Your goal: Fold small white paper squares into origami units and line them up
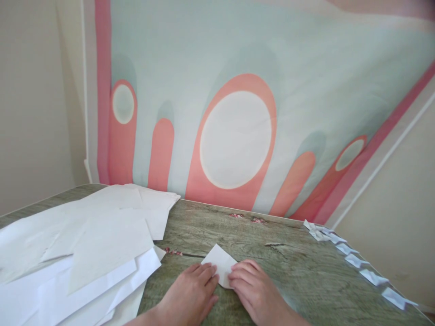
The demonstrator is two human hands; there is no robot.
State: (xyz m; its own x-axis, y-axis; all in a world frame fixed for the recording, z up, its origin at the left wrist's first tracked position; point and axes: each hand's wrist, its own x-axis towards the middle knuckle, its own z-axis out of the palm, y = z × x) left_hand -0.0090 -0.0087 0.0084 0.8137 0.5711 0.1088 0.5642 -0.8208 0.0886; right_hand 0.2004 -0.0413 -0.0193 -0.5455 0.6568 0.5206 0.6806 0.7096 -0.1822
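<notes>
Near edge of the table (210, 228), close in front of me: a small white sheet of paper (220, 265) lies between my two hands. My left hand (191, 290) rests at its left side, fingers together and loosely bent, fingertips on the paper. My right hand (256, 287) meets the right side, fingers curled, tips on that edge. Both hands are partly closed; cannot tell whether either thumb pinches from beneath.

Sheet is plain, roughly diamond-shaped, one sharp corner pointing away from me. Number of layers unclear.

Tabletop greenish-grey, wood-grain pattern, a few reddish patches. Left: a loose heap of white sheets (112, 246), overlapping at odd angles. Right: small folded white pieces (374, 277) in a line along the table edge, the farthest few bunched together. Behind the table, a hanging (163, 54) in pale green and coral with rounded column shapes; plain pale wall (30, 90) to the left.
</notes>
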